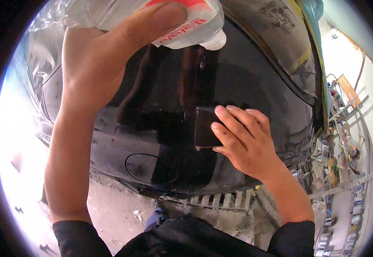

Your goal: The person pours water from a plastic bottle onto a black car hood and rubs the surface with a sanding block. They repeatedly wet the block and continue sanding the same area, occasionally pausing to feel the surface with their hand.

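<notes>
My left hand point(105, 55) is raised over a glossy black car panel point(255, 77), its fingers wrapped around a clear plastic bottle point(190, 25) with red print. The bottle is tilted, and its white spout points down toward the panel. Below the spout is a small bright streak; I cannot tell whether it is falling liquid or a reflection. Lower and to the right, my right hand point(246, 141) holds a dark rectangular pad point(207, 128) flat on the panel, fingers pressing over its right side. My arms are mirrored in the wet-looking surface.
Clear plastic film point(53, 25) drapes the car at the upper left. A masked, dusty window area point(276, 25) edged with yellow tape lies at the upper right. A slatted grate point(220, 200) sits by my feet. Shelves with tools and containers point(345, 171) line the right side.
</notes>
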`<state>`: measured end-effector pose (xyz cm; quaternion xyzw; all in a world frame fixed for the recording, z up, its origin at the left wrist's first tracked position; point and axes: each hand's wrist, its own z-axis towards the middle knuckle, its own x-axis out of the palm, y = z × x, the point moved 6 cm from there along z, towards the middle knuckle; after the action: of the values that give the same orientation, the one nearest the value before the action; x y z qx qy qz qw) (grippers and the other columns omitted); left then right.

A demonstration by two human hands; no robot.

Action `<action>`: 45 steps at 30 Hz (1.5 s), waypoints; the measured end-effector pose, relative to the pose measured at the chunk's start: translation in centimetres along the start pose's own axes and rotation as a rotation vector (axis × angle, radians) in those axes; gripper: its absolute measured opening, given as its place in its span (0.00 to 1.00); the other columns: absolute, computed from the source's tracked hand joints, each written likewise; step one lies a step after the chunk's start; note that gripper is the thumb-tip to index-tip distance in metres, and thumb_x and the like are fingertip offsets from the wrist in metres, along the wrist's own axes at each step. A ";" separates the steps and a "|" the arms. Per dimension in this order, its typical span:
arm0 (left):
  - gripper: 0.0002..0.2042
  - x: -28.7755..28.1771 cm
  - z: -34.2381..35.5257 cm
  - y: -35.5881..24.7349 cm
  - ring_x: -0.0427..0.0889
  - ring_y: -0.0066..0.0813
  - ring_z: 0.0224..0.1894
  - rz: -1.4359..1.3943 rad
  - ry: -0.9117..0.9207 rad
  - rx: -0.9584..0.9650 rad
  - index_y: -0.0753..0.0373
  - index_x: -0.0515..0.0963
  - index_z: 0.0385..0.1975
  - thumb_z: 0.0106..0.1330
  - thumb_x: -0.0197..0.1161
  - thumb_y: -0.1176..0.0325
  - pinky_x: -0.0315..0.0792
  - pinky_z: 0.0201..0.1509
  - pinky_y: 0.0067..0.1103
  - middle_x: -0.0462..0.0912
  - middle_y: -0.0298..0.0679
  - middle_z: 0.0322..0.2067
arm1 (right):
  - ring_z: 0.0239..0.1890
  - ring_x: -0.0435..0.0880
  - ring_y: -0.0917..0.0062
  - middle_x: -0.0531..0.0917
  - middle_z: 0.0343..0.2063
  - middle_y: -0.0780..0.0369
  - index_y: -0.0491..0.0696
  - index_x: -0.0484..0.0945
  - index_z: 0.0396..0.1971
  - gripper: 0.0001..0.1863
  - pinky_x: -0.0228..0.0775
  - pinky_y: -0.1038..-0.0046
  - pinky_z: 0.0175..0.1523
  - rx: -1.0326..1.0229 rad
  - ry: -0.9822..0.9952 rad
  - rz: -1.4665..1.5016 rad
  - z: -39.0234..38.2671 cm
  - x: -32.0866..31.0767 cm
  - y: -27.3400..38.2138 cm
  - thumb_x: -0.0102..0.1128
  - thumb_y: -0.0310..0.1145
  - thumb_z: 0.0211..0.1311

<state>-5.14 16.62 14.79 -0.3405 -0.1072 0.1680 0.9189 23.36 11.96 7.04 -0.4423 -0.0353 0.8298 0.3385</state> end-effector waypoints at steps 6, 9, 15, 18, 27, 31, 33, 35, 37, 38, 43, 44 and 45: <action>0.24 1.3 0.4 -1.5 0.82 0.27 0.46 0.367 -0.044 -0.059 0.72 0.84 0.49 0.67 0.72 0.54 0.74 0.55 0.25 0.87 0.42 0.45 | 0.63 0.75 0.65 0.75 0.65 0.61 0.50 0.75 0.59 0.34 0.63 0.57 0.63 0.000 -0.025 0.012 5.4 0.2 -1.7 0.74 0.38 0.49; 0.24 1.1 0.4 -1.1 0.82 0.28 0.46 0.233 -0.002 0.000 0.71 0.84 0.50 0.67 0.72 0.54 0.74 0.55 0.25 0.87 0.42 0.45 | 0.63 0.75 0.65 0.75 0.66 0.61 0.50 0.75 0.59 0.33 0.63 0.57 0.63 0.021 0.008 0.057 3.2 0.3 -1.0 0.74 0.38 0.50; 0.23 2.2 0.4 -1.5 0.83 0.28 0.45 0.053 0.076 0.127 0.70 0.83 0.52 0.68 0.71 0.55 0.75 0.56 0.25 0.86 0.42 0.46 | 0.62 0.73 0.68 0.78 0.62 0.62 0.51 0.76 0.57 0.31 0.64 0.57 0.62 0.013 -0.026 -0.003 1.7 -0.4 -1.4 0.71 0.42 0.52; 0.23 1.6 0.7 -0.9 0.83 0.29 0.45 0.246 0.013 0.108 0.71 0.83 0.52 0.68 0.71 0.56 0.74 0.57 0.26 0.86 0.42 0.47 | 0.63 0.73 0.67 0.77 0.62 0.62 0.51 0.76 0.58 0.34 0.64 0.57 0.62 0.010 -0.015 -0.028 4.7 -0.3 -2.7 0.73 0.43 0.49; 0.27 -0.1 0.9 0.1 0.81 0.29 0.52 0.335 0.002 -0.077 0.70 0.78 0.57 0.67 0.71 0.56 0.73 0.60 0.26 0.83 0.43 0.52 | 0.62 0.75 0.65 0.77 0.64 0.61 0.50 0.77 0.56 0.32 0.64 0.58 0.62 0.014 -0.015 -0.022 2.9 -1.2 -3.0 0.73 0.42 0.48; 0.32 3.2 -0.1 -1.9 0.83 0.30 0.49 0.085 -0.030 0.167 0.70 0.76 0.57 0.62 0.75 0.52 0.77 0.53 0.26 0.84 0.43 0.49 | 0.62 0.75 0.64 0.76 0.64 0.61 0.50 0.77 0.56 0.30 0.64 0.57 0.62 0.020 -0.002 -0.011 2.9 -0.9 -3.5 0.72 0.42 0.50; 0.32 2.7 0.0 -1.9 0.83 0.30 0.49 0.037 0.019 0.186 0.70 0.76 0.57 0.61 0.75 0.52 0.77 0.53 0.26 0.84 0.42 0.49 | 0.63 0.74 0.64 0.76 0.65 0.61 0.50 0.77 0.57 0.32 0.64 0.57 0.63 0.031 0.032 -0.005 -0.5 -1.2 -2.2 0.73 0.41 0.50; 0.32 2.3 0.3 -1.9 0.83 0.30 0.49 0.029 0.046 0.193 0.70 0.76 0.57 0.61 0.75 0.52 0.78 0.53 0.26 0.84 0.42 0.49 | 0.65 0.74 0.63 0.75 0.66 0.59 0.50 0.75 0.59 0.36 0.63 0.56 0.65 0.036 0.049 0.015 -1.3 -1.5 -2.3 0.76 0.37 0.45; 0.32 2.4 0.4 -1.8 0.83 0.30 0.49 0.046 0.046 0.198 0.70 0.76 0.57 0.61 0.76 0.52 0.78 0.53 0.26 0.84 0.42 0.49 | 0.66 0.74 0.62 0.74 0.67 0.60 0.51 0.74 0.60 0.38 0.63 0.55 0.65 0.055 0.075 0.017 0.0 -1.5 -2.8 0.77 0.35 0.43; 0.32 2.6 0.4 -2.1 0.83 0.30 0.49 0.047 0.047 0.203 0.70 0.76 0.57 0.61 0.76 0.52 0.78 0.53 0.26 0.84 0.42 0.49 | 0.65 0.74 0.62 0.75 0.67 0.60 0.51 0.73 0.61 0.39 0.63 0.55 0.65 0.048 0.056 -0.008 1.8 -1.5 -3.6 0.77 0.35 0.44; 0.32 2.7 0.3 -1.9 0.83 0.30 0.48 0.058 0.036 0.206 0.70 0.76 0.58 0.61 0.76 0.52 0.78 0.53 0.27 0.84 0.42 0.49 | 0.65 0.74 0.63 0.75 0.67 0.60 0.51 0.71 0.63 0.37 0.63 0.55 0.65 0.056 0.072 0.029 1.4 -1.1 -3.5 0.74 0.36 0.50; 0.32 2.2 0.3 -2.1 0.83 0.30 0.48 0.051 0.042 0.212 0.70 0.76 0.58 0.61 0.76 0.52 0.78 0.52 0.27 0.84 0.42 0.49 | 0.64 0.74 0.64 0.75 0.66 0.61 0.51 0.73 0.61 0.36 0.63 0.56 0.64 0.041 0.043 0.021 0.3 -1.1 -2.9 0.74 0.38 0.49; 0.32 2.1 0.4 -1.7 0.83 0.30 0.48 0.021 0.051 0.211 0.70 0.75 0.58 0.61 0.76 0.52 0.78 0.52 0.27 0.84 0.42 0.49 | 0.64 0.74 0.65 0.76 0.65 0.61 0.51 0.74 0.59 0.34 0.63 0.57 0.64 0.035 0.033 0.002 -1.7 -1.2 -2.3 0.74 0.39 0.49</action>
<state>-2.93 16.45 16.36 -0.2472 -0.0618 0.1794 0.9502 26.26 12.59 7.69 -0.4500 -0.0147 0.8232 0.3459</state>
